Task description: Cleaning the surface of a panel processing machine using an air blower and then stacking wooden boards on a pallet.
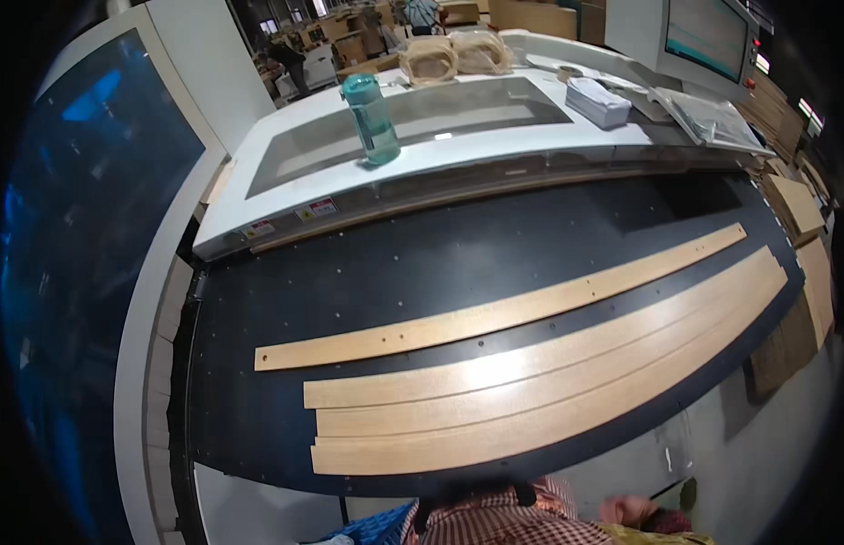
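Observation:
Several long pale wooden strips lie flat on the dark table [258, 300]. The farther narrow strip [495, 305] lies apart and has small holes near its ends and along its length. Nearer to me, a group of wooden strips [531, 381] lies edge to edge, with their left ends uneven. My left hand is out of sight. A blurred, skin-toned shape at the lower edge, right of my checked garment [495, 525], appears to be my right hand [627, 510]; it is off the table, and its fingers cannot be made out.
Behind the table, a white machine cover [422, 145] carries a teal bottle [371, 123], a stack of white paper [597, 102] and brown wrapped rolls [454, 57]. A monitor [706, 38] stands far right. Cardboard [794, 204] is by the right edge; a blue-windowed panel [104, 182] rises left.

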The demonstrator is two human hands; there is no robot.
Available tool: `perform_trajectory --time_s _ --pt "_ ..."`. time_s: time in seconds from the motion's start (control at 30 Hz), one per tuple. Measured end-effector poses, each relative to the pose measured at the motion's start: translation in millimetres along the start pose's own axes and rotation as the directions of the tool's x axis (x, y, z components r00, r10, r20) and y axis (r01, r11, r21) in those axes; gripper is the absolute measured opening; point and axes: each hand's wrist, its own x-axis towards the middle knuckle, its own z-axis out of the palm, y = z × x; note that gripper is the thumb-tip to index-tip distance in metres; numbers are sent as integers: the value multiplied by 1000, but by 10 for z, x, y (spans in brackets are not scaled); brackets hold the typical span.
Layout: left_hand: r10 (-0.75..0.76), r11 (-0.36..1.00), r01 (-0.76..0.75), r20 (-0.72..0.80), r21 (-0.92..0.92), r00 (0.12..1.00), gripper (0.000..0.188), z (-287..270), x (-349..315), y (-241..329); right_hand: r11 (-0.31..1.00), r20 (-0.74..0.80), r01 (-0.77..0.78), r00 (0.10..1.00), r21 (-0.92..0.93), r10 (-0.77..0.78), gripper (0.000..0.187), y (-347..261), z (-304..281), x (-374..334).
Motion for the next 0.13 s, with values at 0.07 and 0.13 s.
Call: perform_trajectory --time_s 0.07,0.13 --pt "-2 998 6 -48 65 999 24 -158 168 -60 901 -102 284 959 328 -265 23 -498 -189 -14" --pt "16 997 -12 -49 76 999 24 -15 449 -119 711 -281 574 819 407 -501 27 -919 -241 -347"
